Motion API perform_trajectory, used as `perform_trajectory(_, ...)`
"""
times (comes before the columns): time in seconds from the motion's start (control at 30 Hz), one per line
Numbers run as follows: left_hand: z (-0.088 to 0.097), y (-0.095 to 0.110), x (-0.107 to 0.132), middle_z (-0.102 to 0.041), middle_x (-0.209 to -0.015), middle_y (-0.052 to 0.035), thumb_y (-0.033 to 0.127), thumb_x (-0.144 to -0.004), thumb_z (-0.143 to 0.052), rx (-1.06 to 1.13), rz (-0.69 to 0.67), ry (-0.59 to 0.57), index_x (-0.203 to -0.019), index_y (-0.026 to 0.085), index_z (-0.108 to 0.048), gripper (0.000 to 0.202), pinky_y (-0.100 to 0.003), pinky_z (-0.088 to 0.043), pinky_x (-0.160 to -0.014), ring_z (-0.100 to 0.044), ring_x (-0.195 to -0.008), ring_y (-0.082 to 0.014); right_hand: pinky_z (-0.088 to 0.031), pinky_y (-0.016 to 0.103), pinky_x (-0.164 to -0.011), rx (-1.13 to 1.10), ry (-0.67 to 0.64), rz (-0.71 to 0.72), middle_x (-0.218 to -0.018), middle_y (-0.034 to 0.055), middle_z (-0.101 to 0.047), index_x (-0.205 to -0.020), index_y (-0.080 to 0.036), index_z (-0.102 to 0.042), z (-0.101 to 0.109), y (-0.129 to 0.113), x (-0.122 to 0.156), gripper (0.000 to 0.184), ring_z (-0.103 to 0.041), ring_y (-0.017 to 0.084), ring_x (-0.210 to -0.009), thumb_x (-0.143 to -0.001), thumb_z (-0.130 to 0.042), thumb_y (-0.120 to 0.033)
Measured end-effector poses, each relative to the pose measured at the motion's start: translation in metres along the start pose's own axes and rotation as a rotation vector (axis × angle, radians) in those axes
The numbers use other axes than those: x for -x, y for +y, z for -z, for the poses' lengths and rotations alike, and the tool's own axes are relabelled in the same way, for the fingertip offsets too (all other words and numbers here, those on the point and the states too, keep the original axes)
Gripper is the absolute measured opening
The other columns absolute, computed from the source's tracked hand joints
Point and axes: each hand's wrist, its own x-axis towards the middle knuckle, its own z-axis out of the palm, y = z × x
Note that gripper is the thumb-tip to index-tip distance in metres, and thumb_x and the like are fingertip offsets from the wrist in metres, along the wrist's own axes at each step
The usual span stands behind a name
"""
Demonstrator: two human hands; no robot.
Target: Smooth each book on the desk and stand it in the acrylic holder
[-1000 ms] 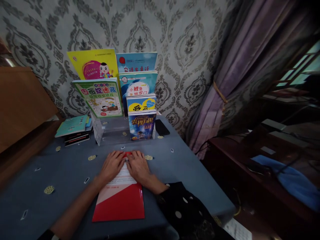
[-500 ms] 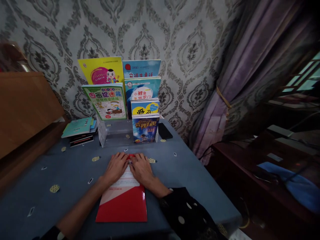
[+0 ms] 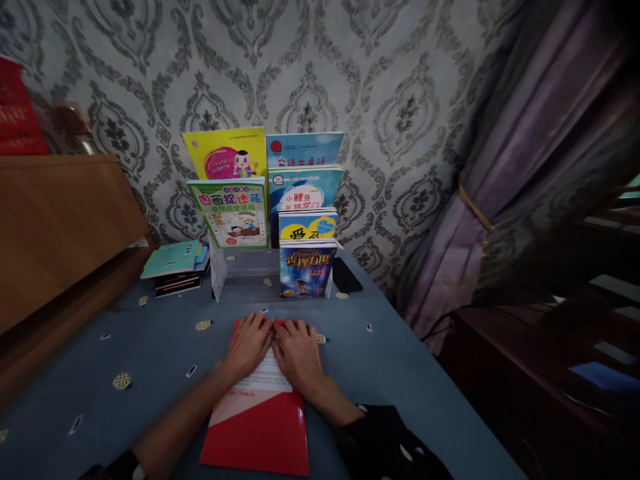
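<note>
A red and white booklet point(image 3: 260, 420) lies flat on the blue tablecloth point(image 3: 125, 347) in front of me. My left hand point(image 3: 249, 347) rests flat on its upper left part, fingers stretched out. My right hand point(image 3: 299, 350) lies flat beside it on the upper right part, fingers also extended. The two hands almost touch at the booklet's middle. Just beyond them stands a clear tiered display stand point(image 3: 240, 270) holding several children's books, the nearest a dark blue one point(image 3: 306, 269).
A stack of thin books point(image 3: 176, 267) lies at the left rear of the table. A black phone point(image 3: 347, 275) lies right of the stand. A wooden board point(image 3: 55, 220) leans at the left. Purple curtains point(image 3: 500, 173) and dark furniture fill the right side.
Both hands stay pressed on the booklet. The view has shifted, so everything sits further right and lower in the picture.
</note>
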Motion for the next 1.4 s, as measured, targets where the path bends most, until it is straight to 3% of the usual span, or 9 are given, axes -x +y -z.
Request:
perform_trajectory(0.27,0.003,0.003,0.001,-0.061,-0.110,-0.0087,0.020,-0.098,-0.043,-0.045,0.004,0.007,-0.119,0.021,-0.060,0.027,-0.040,-0.048,-0.088,-0.055,-0.101,-0.0251,-0.038,0.046,-0.087,0.021,-0.034,-0.020,-0.118,0.0103,-0.067,-0.119,-0.024,-0.065,0.009,-0.004,0.001,0.028,-0.054,0.031,-0.108,-0.095,-0.051,-0.028)
perform_trajectory(0.57,0.003,0.006,0.002,-0.061,-0.108,-0.0105,0.020,-0.098,-0.044,-0.075,0.013,0.000,-0.112,0.017,-0.062,0.024,-0.042,-0.048,-0.087,-0.056,-0.101,-0.0270,-0.040,0.044,-0.085,0.033,-0.030,-0.048,-0.122,0.0106,-0.065,-0.120,-0.025,-0.065,0.004,-0.005,0.001,0.029,-0.055,0.031,-0.105,-0.094,-0.051,-0.027)
perform_trajectory(0.73,-0.008,-0.001,0.004,-0.062,-0.110,-0.0087,0.016,-0.097,-0.042,0.015,-0.033,0.064,-0.121,0.020,-0.059,0.029,-0.042,-0.047,-0.092,-0.057,-0.103,-0.0247,-0.042,0.040,-0.091,-0.071,-0.024,0.019,-0.121,0.0111,-0.064,-0.120,-0.020,-0.065,-0.002,0.001,-0.002,0.029,-0.052,0.028,-0.107,-0.093,-0.052,-0.024)
perform_trajectory(0.93,-0.010,-0.005,0.004,-0.064,-0.117,-0.0094,0.010,-0.094,-0.044,0.159,-0.072,0.061,-0.124,0.019,-0.058,0.035,-0.042,-0.047,-0.095,-0.057,-0.109,-0.0245,-0.043,0.040,-0.095,-0.139,-0.011,0.071,-0.124,0.0115,-0.062,-0.119,-0.018,-0.064,-0.009,0.006,-0.005,0.029,-0.050,0.027,-0.112,-0.092,-0.054,-0.022)
perform_trajectory(1.4,-0.014,-0.009,0.004,-0.064,-0.117,-0.0114,0.012,-0.095,-0.043,0.193,-0.082,0.099,-0.124,0.017,-0.059,0.034,-0.044,-0.049,-0.094,-0.058,-0.106,-0.0251,-0.042,0.043,-0.093,-0.107,-0.024,0.069,-0.128,0.0107,-0.061,-0.121,-0.020,-0.064,-0.008,0.006,-0.005,0.031,-0.050,0.029,-0.113,-0.093,-0.051,-0.023)
